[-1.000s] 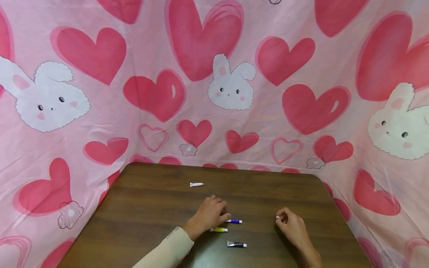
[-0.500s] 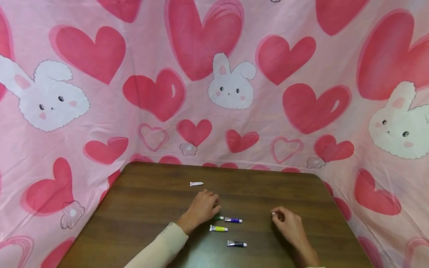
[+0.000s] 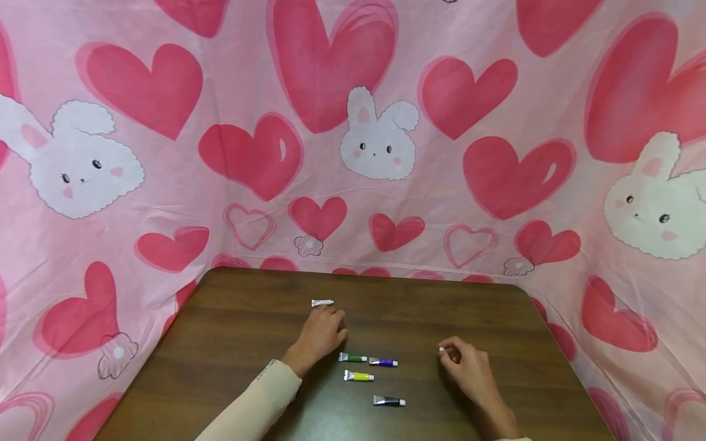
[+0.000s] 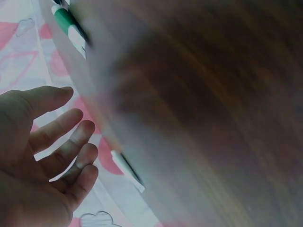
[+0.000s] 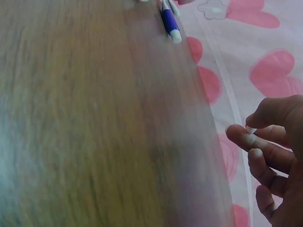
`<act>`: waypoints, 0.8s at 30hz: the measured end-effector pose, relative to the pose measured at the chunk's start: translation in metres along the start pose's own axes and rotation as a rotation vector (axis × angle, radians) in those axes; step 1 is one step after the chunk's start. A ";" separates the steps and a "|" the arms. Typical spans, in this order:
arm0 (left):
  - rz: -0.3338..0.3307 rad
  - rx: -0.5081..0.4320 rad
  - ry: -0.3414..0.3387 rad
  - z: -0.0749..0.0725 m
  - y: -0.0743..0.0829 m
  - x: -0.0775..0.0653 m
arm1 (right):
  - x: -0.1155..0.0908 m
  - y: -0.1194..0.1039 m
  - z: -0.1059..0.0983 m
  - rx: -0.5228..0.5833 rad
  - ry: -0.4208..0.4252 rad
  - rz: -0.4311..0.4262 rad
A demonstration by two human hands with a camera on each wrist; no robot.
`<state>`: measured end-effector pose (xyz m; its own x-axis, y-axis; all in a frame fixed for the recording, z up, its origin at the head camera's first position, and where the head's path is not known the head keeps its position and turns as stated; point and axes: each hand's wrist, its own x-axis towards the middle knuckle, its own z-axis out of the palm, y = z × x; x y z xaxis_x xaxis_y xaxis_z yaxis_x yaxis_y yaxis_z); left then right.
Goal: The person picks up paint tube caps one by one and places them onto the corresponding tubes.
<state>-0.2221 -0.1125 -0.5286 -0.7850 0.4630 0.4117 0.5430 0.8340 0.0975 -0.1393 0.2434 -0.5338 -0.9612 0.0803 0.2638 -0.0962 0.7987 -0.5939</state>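
Note:
My left hand [image 3: 318, 334], its fingers relaxed and holding nothing, hovers just in front of the white paint tube [image 3: 322, 302]. In the left wrist view the thumb and fingers are apart, with the same white tube beyond the fingertips. At the right, my right hand [image 3: 467, 367] pinches a small white piece [image 5: 251, 129] between thumb and index finger; only its end shows. Between the hands lie a green paint tube [image 3: 353, 358] and a purple one [image 3: 383, 362] end to end. Nearer are a yellow paint tube [image 3: 359, 376] and a black paint tube [image 3: 388, 401].
The brown wood-grain table [image 3: 248, 294] has rounded far corners. Pink cloth [image 3: 380, 202] printed with hearts and rabbits hangs around its back and sides.
My left hand has moved left and away from me, off the tubes toward the white one, uncovering the green and yellow tubes. My right hand has shifted slightly left, still pinching the white piece.

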 end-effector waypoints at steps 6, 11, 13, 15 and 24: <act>-0.084 -0.008 -0.050 0.002 -0.015 0.003 | 0.001 -0.006 0.002 0.022 -0.006 -0.011; -0.169 -0.007 -0.126 0.002 -0.026 0.005 | 0.000 -0.011 0.003 0.045 0.011 -0.036; -0.177 -0.006 -0.138 0.002 -0.030 0.006 | 0.000 -0.012 0.005 0.053 0.017 -0.045; -0.175 -0.009 -0.133 0.002 -0.034 0.008 | 0.000 -0.012 0.006 0.059 0.026 -0.054; -0.196 -0.052 -0.128 0.001 -0.049 0.013 | 0.003 -0.019 0.015 0.085 0.036 -0.135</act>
<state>-0.2594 -0.1471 -0.5292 -0.9064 0.3310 0.2624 0.3888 0.8966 0.2120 -0.1441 0.2196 -0.5326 -0.9285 -0.0021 0.3714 -0.2470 0.7504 -0.6132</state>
